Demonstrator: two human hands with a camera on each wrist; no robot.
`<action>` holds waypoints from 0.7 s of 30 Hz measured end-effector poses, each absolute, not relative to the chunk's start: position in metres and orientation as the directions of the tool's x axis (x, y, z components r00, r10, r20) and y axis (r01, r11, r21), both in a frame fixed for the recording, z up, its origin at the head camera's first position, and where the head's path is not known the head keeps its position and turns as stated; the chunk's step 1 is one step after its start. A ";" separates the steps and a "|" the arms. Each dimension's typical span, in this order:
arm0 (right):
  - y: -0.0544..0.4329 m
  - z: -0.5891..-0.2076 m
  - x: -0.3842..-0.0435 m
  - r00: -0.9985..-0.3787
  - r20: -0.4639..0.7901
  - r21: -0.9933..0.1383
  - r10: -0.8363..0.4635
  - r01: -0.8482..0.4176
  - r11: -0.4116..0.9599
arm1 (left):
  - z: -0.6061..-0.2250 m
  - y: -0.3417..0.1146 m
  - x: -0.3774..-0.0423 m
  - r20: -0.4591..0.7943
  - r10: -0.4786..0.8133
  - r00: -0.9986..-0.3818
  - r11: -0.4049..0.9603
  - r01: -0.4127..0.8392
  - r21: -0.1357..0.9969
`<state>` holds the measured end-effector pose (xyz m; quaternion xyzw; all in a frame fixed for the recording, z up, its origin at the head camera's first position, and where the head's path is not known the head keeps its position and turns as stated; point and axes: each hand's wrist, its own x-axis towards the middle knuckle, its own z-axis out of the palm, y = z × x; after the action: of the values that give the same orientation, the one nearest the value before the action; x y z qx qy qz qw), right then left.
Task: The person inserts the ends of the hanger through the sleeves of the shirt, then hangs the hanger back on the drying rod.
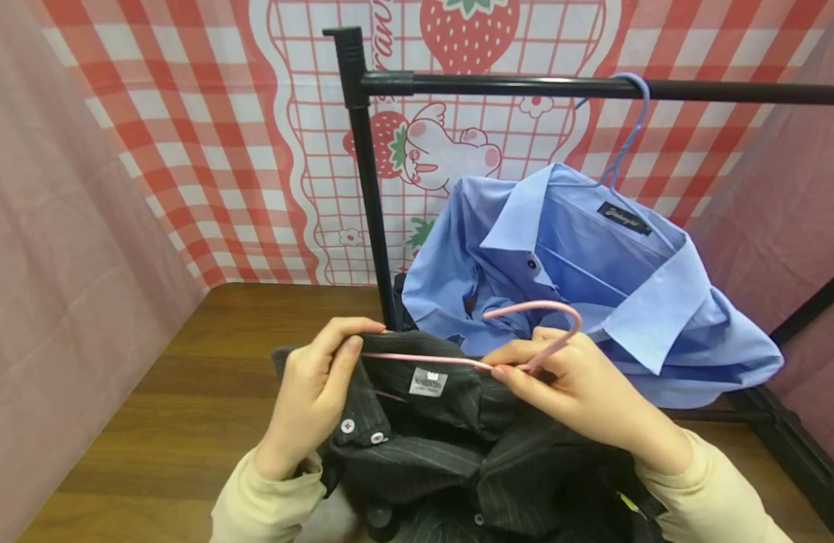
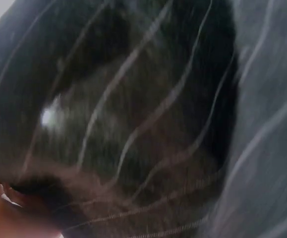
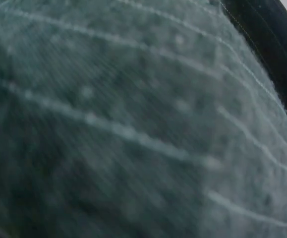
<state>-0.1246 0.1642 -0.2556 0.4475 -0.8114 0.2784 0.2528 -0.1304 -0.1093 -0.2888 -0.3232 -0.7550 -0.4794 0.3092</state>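
A dark pinstriped shirt with white buttons and a pale neck label spreads below both hands in the head view. Along its neck opening runs a pink clothes hanger, one arm of it lying inside the cloth at the left. My right hand pinches the hanger at the base of its hook, which curves up above the fingers. At the shirt's upper left edge, my left hand grips the fabric between thumb and fingers. Striped cloth fills the left wrist view, and similar cloth fills the right one.
Behind the hands, a light blue shirt hangs by a blue hanger from a black rack rail. The rack's upright post stands left of it on the wooden tabletop. Pink curtains flank a red-checked backdrop.
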 end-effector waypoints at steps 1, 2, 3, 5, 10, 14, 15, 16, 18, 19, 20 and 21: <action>0.162 -0.257 -0.124 -0.474 0.660 -0.226 -0.583 -0.865 0.447 | -0.290 -0.107 -0.131 0.776 0.206 -0.597 0.339 0.787 0.516; 0.160 -0.257 -0.124 -0.469 0.663 -0.219 -0.584 -0.867 0.448 | -0.292 -0.104 -0.131 0.773 0.218 -0.596 0.346 0.788 0.510; 0.157 -0.259 -0.125 -0.462 0.667 -0.206 -0.585 -0.868 0.451 | -0.293 -0.101 -0.131 0.773 0.228 -0.592 0.345 0.792 0.504; 0.151 -0.261 -0.125 -0.446 0.675 -0.178 -0.588 -0.871 0.457 | -0.296 -0.094 -0.131 0.770 0.248 -0.588 0.328 0.799 0.504; 0.137 -0.269 -0.125 -0.424 0.694 -0.108 -0.581 -0.860 0.499 | -0.304 -0.077 -0.128 0.782 0.263 -0.565 0.268 0.821 0.503; 0.131 -0.273 -0.125 -0.398 0.707 -0.071 -0.584 -0.862 0.502 | -0.308 -0.068 -0.126 0.829 0.265 -0.492 0.254 0.865 0.432; 0.130 -0.274 -0.126 -0.384 0.711 -0.056 -0.589 -0.866 0.497 | -0.309 -0.066 -0.125 0.837 0.274 -0.473 0.264 0.874 0.408; 0.130 -0.274 -0.126 -0.369 0.716 -0.042 -0.593 -0.870 0.491 | -0.310 -0.065 -0.125 0.843 0.287 -0.456 0.274 0.882 0.383; 0.129 -0.275 -0.127 -0.340 0.726 -0.017 -0.599 -0.878 0.478 | -0.311 -0.064 -0.124 0.840 0.326 -0.434 0.301 0.890 0.343; 0.129 -0.276 -0.127 -0.335 0.726 -0.009 -0.600 -0.877 0.480 | -0.312 -0.064 -0.125 0.836 0.342 -0.430 0.317 0.890 0.328; 0.129 -0.276 -0.127 -0.334 0.729 -0.005 -0.597 -0.876 0.483 | -0.312 -0.064 -0.125 0.829 0.356 -0.431 0.333 0.887 0.318; 0.129 -0.277 -0.127 -0.338 0.728 -0.005 -0.596 -0.872 0.489 | -0.312 -0.064 -0.126 0.826 0.364 -0.430 0.347 0.886 0.309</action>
<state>-0.1269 0.1289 -0.2765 0.4632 -0.7926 0.2023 0.3411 -0.1255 -0.0643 -0.3117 -0.4167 -0.7499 -0.3910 0.3334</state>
